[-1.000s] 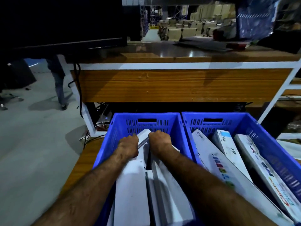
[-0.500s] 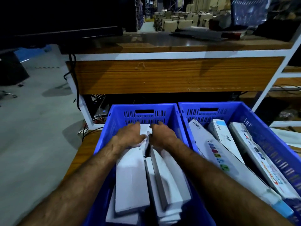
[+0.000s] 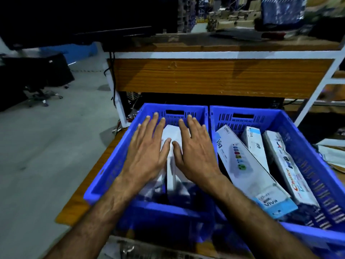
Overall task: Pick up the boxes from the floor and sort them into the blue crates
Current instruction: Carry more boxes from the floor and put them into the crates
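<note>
Hands hovered side by side above the left blue crate (image 3: 115, 165), palms down. The left hand (image 3: 147, 154) had its fingers straight and spread, fingertips reaching toward the crate's far wall; the right hand (image 3: 194, 152) matched it, fingers straight and fanned, thumb tip close to the left thumb. Neither hand curled around anything. Whether the palms touched the boxes beneath or floated just above them could not be told, since the view there was blurred.

Between and under the hands lay the white boxes (image 3: 173, 163), stacked lengthwise inside the left crate, their near ends dim and smeared. The right blue crate (image 3: 308, 165) stood touching the left one, wall to wall. Inside it leaned a long white Viva box (image 3: 244, 165) against the shared wall, a shorter Viva box (image 3: 255, 144) just beside it toward the far end, and a long box with red lettering (image 3: 287, 169) along the outer side.

Both crates sat on a low wooden board (image 3: 97, 174) over the grey floor (image 3: 46, 156). Behind them rose a wooden table (image 3: 214, 77) with a white frame, and a black cable (image 3: 113, 75) hung at its left corner.
</note>
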